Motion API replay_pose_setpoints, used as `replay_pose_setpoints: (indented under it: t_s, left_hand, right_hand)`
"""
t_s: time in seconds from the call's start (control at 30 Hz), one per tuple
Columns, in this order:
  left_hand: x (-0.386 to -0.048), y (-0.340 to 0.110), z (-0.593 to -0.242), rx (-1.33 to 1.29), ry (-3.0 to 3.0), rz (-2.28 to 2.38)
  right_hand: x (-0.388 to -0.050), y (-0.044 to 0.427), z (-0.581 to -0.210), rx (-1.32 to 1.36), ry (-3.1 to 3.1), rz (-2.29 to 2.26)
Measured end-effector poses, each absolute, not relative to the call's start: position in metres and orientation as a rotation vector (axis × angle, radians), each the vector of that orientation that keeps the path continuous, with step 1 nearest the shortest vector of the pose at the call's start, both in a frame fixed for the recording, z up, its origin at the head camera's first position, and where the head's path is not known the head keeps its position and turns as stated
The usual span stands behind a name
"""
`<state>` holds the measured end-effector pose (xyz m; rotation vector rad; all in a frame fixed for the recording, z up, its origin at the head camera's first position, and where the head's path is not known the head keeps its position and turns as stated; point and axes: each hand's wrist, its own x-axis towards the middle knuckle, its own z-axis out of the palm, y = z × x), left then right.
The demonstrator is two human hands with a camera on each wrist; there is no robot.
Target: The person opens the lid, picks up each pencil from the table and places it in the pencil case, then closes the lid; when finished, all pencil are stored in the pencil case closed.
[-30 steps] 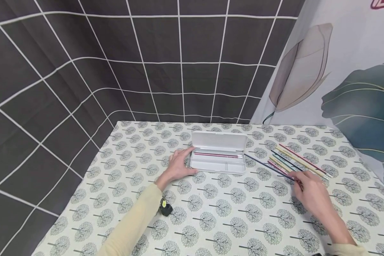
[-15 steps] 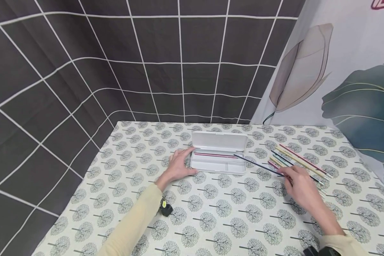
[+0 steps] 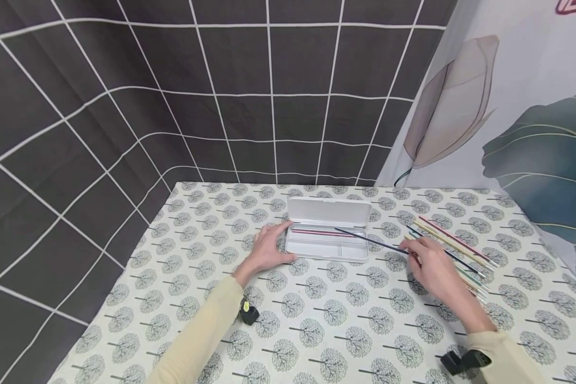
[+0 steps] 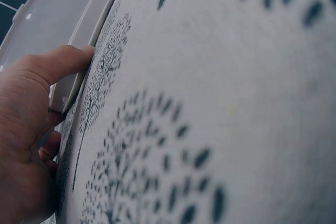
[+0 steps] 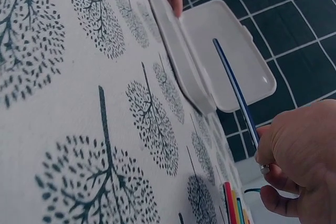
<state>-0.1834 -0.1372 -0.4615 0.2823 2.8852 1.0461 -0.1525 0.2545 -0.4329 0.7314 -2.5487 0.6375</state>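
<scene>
An open white case [image 3: 317, 248] stands on the table, its lid [image 3: 328, 211] raised at the back; dark red pencils [image 3: 317, 232] lie in its rear compartment. My left hand [image 3: 269, 248] grips the case's left end, thumb at the front edge, also seen in the left wrist view [image 4: 31, 124]. Pinched near one end by my right hand [image 3: 434, 266], a dark blue pencil [image 3: 374, 242] slants with its far tip over the case. The right wrist view shows that pencil [image 5: 233, 82] between thumb and fingers of the hand [image 5: 302, 156].
Several loose pencils, among them a yellow one [image 3: 448, 240] and a red one [image 3: 453, 237], lie on the right beyond my right hand. A tree-patterned cloth [image 3: 312, 330] covers the table. Behind it hangs a dark curtain [image 3: 297, 117] with white grid lines.
My right hand has moved left from the loose pencils, carrying the blue pencil, whose far tip went from the case's right edge to over its inside. My left hand has stayed put.
</scene>
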Motion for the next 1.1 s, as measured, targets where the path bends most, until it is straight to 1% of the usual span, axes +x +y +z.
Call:
replay_pose_setpoints:
  t_s: [0.9,1.1]
  left_hand:
    - [-0.185,-0.137,-0.462,0.264,2.886,1.006]
    - [-0.184,-0.137,-0.462,0.257,2.878,1.02]
  right_hand:
    - [-0.182,0.209,-0.428,0.863,-2.568,0.627]
    - [-0.185,0.2,-0.429,0.853,-2.591,0.659]
